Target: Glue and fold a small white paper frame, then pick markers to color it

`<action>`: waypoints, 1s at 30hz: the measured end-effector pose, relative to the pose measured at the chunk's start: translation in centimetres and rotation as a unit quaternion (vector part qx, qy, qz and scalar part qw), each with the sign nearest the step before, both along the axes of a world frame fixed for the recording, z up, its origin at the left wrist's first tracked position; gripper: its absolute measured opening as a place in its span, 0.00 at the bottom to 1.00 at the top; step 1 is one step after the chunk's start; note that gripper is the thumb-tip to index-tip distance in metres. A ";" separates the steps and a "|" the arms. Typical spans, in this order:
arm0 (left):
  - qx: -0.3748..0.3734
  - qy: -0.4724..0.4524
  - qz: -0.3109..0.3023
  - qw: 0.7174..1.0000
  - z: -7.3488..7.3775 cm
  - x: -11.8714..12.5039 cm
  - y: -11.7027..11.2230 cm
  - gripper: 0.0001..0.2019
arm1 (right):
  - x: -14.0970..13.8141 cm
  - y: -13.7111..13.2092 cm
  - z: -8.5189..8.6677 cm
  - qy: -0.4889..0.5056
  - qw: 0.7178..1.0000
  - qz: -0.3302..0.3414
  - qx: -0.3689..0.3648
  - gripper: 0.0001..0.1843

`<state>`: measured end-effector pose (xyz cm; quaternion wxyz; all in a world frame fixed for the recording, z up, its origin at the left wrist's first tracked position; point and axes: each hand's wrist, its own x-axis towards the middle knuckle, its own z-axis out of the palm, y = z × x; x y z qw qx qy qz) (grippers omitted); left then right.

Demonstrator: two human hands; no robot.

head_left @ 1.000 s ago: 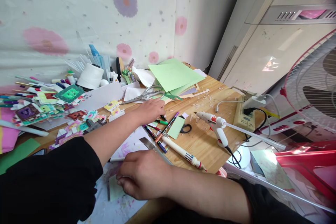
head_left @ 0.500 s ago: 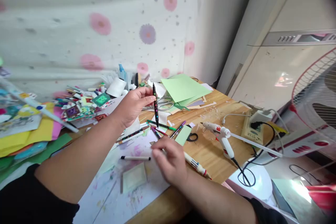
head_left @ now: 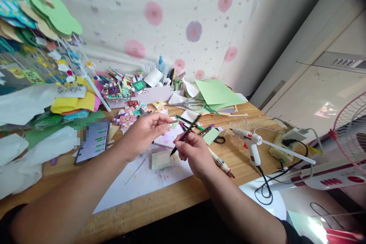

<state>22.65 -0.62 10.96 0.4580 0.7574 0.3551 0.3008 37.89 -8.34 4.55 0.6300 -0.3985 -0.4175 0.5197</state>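
1. Right hand (head_left: 192, 152): grip clamped on a dark pen (head_left: 184, 136), thumb and fingers pinched round the barrel. Pen is tilted, tip down-left, top end up-right.
2. Left hand (head_left: 143, 133): fingers closed together at the fingertips, close to the pen's upper end. Cannot tell whether they pinch a cap or anything else; too small to see.
3. Pen sits in the air between both hands, above the white sheet (head_left: 148, 179) on the wooden worktop (head_left: 171, 202).
4. Just below the pen tip: a small pale square card (head_left: 161, 159) lying flat on the white sheet, with faint coloured marks round it.
5. Behind the hands: loose markers (head_left: 187, 121) scattered on the worktop, a small green paper slip (head_left: 211, 136) beside them.
6. Further back: scissors (head_left: 192, 104) lying on white paper, next to a stack of green paper sheets (head_left: 219, 93).
7. Right of the hands: white glue gun (head_left: 251, 143) standing on the worktop, cable running off the edge; power strip (head_left: 286, 143) beyond it.
8. Left of the left arm: phone (head_left: 93, 142) lying flat, screen up.
9. Back left: pile of small coloured craft pieces (head_left: 122, 89).
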 end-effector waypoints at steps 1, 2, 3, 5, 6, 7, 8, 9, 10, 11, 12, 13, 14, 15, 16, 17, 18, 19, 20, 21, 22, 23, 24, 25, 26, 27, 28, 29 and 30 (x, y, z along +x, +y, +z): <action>0.022 0.030 0.017 0.999 -0.8 -1.1 -0.4 0.14 | 0.5 -0.3 -0.5 -0.005 1.000 -0.016 0.001 0.07; 0.053 0.072 0.033 0.995 -1.6 -2.2 -0.8 0.14 | 1.1 -0.6 -1.2 -0.019 0.999 -0.034 0.007 0.06; 0.088 0.122 0.042 0.988 -2.5 -3.3 -1.3 0.14 | 1.8 -0.9 -1.8 -0.043 0.998 -0.053 0.011 0.06; 0.163 0.194 0.039 0.967 -4.2 -4.9 -2.1 0.12 | 3.1 -1.6 -3.0 -0.081 0.994 -0.079 0.004 0.05; 0.198 0.214 0.029 0.956 -5.0 -5.4 -2.5 0.12 | 3.6 -2.0 -3.5 -0.099 0.991 -0.087 -0.006 0.05; 0.230 0.221 0.017 0.948 -5.7 -5.8 -2.9 0.12 | 3.9 -2.4 -3.9 -0.111 0.990 -0.090 -0.018 0.04; 0.257 0.221 0.007 0.941 -6.3 -6.0 -3.2 0.12 | 4.1 -2.7 -4.1 -0.132 0.986 -0.093 -0.030 0.04; 0.281 0.220 -0.002 0.934 -6.8 -6.1 -3.3 0.11 | 4.1 -3.1 -4.2 -0.164 0.981 -0.095 -0.039 0.04; 0.302 0.219 -0.006 0.928 -7.2 -6.1 -3.4 0.11 | 4.0 -3.3 -4.1 -0.207 0.972 -0.098 -0.045 0.03; 0.320 0.219 -0.008 0.922 -7.5 -6.1 -3.4 0.11 | 3.9 -3.5 -4.0 -0.259 0.959 -0.102 -0.045 0.03; 0.336 0.219 -0.006 0.916 -7.7 -6.1 -3.4 0.11 | 3.7 -3.6 -3.8 -0.313 0.943 -0.106 -0.041 0.02; 0.348 0.222 -0.004 0.911 -7.8 -6.1 -3.3 0.10 | 3.5 -3.6 -3.7 -0.363 0.925 -0.110 -0.032 0.02; 0.355 0.225 -0.003 0.907 -7.9 -6.2 -3.2 0.10 | 3.3 -3.6 -3.5 -0.403 0.908 -0.112 -0.020 0.02; 0.359 0.229 -0.002 0.905 -8.0 -6.2 -3.0 0.10 | 3.2 -3.5 -3.4 -0.427 0.897 -0.112 -0.008 0.02; 0.361 0.232 -0.003 0.903 -8.1 -6.3 -2.9 0.11 | 3.1 -3.5 -3.4 -0.441 0.891 -0.111 0.002 0.02; 0.363 0.235 -0.004 0.902 -8.2 -6.3 -2.8 0.11 | 3.1 -3.4 -3.4 -0.449 0.887 -0.110 0.009 0.02; 0.364 0.238 -0.005 0.900 -8.3 -6.4 -2.7 0.12 | 3.1 -3.4 -3.4 -0.453 0.885 -0.109 0.014 0.02; 0.367 0.239 -0.006 0.899 -8.4 -6.4 -2.7 0.13 | 3.2 -3.4 -3.5 -0.452 0.885 -0.110 0.018 0.03; 0.369 0.239 -0.006 0.898 -8.6 -6.4 -2.6 0.13 | 3.2 -3.4 -3.6 -0.448 0.887 -0.114 0.018 0.03; 0.370 0.240 -0.006 0.897 -8.8 -6.4 -2.6 0.14 | 3.3 -3.4 -3.6 -0.442 0.889 -0.121 0.018 0.03; 0.371 0.239 -0.006 0.897 -9.0 -6.4 -2.6 0.15 | 3.3 -3.4 -3.7 -0.438 0.889 -0.129 0.018 0.03; 0.372 0.239 -0.007 0.897 -9.2 -6.3 -2.6 0.16 | 3.4 -3.4 -3.8 -0.438 0.889 -0.135 0.018 0.03; 0.372 0.237 -0.006 0.897 -9.3 -6.3 -2.5 0.16 | 3.4 -3.4 -3.8 -0.441 0.887 -0.138 0.021 0.03; 0.373 0.236 -0.006 0.898 -9.4 -6.3 -2.5 0.16 | 3.3 -3.4 -3.9 -0.446 0.884 -0.137 0.023 0.03; 0.373 0.235 -0.005 0.897 -9.5 -6.3 -2.5 0.16 | 3.3 -3.4 -3.9 -0.450 0.882 -0.134 0.026 0.03; 0.374 0.235 -0.004 0.897 -9.6 -6.2 -2.5 0.17 | 3.3 -3.4 -3.9 -0.452 0.882 -0.132 0.029 0.03; 0.375 0.237 -0.004 0.896 -9.6 -6.2 -2.4 0.17 | 3.3 -3.4 -3.9 -0.449 0.883 -0.133 0.030 0.03; 0.376 0.238 -0.004 0.895 -9.7 -6.1 -2.4 0.17 | 3.3 -3.4 -3.9 -0.445 0.885 -0.136 0.031 0.03; 0.378 0.240 -0.002 0.894 -9.7 -6.1 -2.4 0.17 | 3.3 -3.5 -3.9 -0.442 0.886 -0.137 0.031 0.03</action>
